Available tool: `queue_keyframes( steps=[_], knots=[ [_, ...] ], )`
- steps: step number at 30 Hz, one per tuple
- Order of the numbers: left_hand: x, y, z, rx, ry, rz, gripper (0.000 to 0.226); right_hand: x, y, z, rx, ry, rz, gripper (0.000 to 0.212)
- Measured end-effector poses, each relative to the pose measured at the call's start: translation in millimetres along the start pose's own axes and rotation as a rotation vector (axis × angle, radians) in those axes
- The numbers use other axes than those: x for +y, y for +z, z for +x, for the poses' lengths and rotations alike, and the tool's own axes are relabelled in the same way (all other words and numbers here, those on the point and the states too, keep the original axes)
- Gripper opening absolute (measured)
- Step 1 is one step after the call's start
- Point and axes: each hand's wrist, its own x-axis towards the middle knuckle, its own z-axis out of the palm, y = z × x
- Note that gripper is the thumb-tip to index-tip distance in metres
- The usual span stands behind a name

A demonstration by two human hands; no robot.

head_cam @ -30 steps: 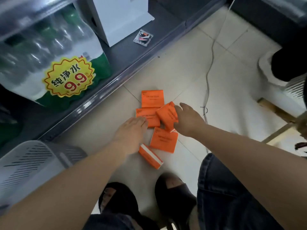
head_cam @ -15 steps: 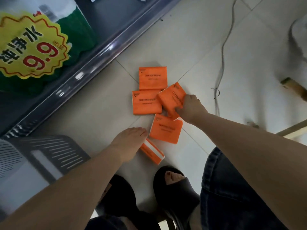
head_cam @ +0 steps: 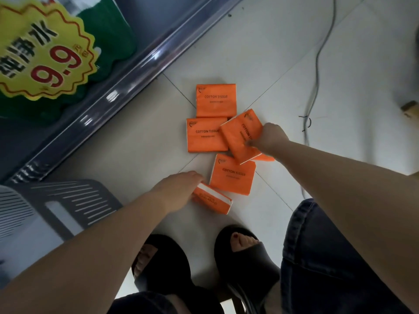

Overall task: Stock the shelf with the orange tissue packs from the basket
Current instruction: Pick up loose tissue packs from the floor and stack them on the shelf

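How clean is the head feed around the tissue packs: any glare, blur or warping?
Head view: dim, even light, faint shadows; glare streaks on the shelf rail; the yellow price sticker is smeared; print on the farthest tissue pack reads sharp; the right hand gripping the tilted tissue pack is slightly blurred; wide-angle stretch swells the forearms near the bottom edge.

Glossy tile floor [head_cam: 260, 53], plastic basket [head_cam: 68, 200].

Five rectangular orange plastic-wrapped tissue packs [head_cam: 215, 100] lay there. There were two black open-toed sandals [head_cam: 249, 264] and one grey slotted plastic basket [head_cam: 74, 200].
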Motion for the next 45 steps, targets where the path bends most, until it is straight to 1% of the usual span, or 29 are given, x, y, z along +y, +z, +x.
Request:
queue_keyframes(
  steps=[2, 4, 9, 12, 15, 20, 24, 27, 29, 30, 33, 36, 37, 41, 44, 45],
  knots=[
    [-2, -4, -3, -0.001, -0.023, -0.051, 0.029, -1, -4, -2, -0.010, -0.018, 0.005, 0.034],
    [-4, -8, -6, -0.002, -0.055, -0.109, 0.028, -3, -10, -6, -0.026, -0.029, 0.035, 0.031],
    [-5, -30, -17, -0.012, -0.164, -0.310, 0.032, -12, -31, -22, -0.027, -0.083, 0.092, 0.031],
    [-5, -48, -26, 0.015, -0.199, -0.444, 0.028, -18, -47, -33, -0.005, -0.122, 0.145, 0.038],
    [-6, -67, -42, 0.045, -0.229, -0.525, 0.023, -25, -66, -47, 0.024, -0.162, 0.211, 0.043],
    [-6, -98, -75, 0.100, -0.276, -0.739, 0.026, -37, -108, -77, 0.070, -0.265, 0.274, 0.040],
    [0, -124, -104, 0.196, -0.288, -0.794, 0.030, -47, -140, -105, 0.065, -0.361, 0.288, 0.040],
    [4, -144, -128, 0.298, -0.298, -0.862, 0.029, -56, -161, -129, 0.025, -0.451, 0.274, 0.029],
    [7, -157, -144, 0.358, -0.308, -0.912, 0.030, -64, -174, -146, 0.009, -0.506, 0.227, 0.020],
    [8, -163, -151, 0.378, -0.304, -0.934, 0.028, -68, -180, -155, 0.006, -0.532, 0.203, 0.019],
    [14, -181, -173, 0.429, -0.280, -1.009, 0.017, -80, -197, -181, -0.029, -0.602, 0.188, 0.019],
    [21, -197, -190, 0.529, -0.256, -1.094, 0.009, -92, -210, -204, -0.058, -0.676, 0.169, 0.023],
    [23, -202, -196, 0.559, -0.244, -1.120, 0.010, -97, -214, -211, -0.066, -0.698, 0.169, 0.024],
    [31, -220, -222, 0.685, -0.197, -1.211, 0.022, -114, -227, -239, -0.114, -0.784, 0.198, 0.031],
    [38, -232, -239, 0.763, -0.135, -1.315, 0.017, -126, -233, -258, -0.153, -0.866, 0.195, 0.020],
    [41, -235, -245, 0.779, -0.120, -1.340, 0.017, -130, -234, -265, -0.159, -0.881, 0.192, 0.020]
  ],
)
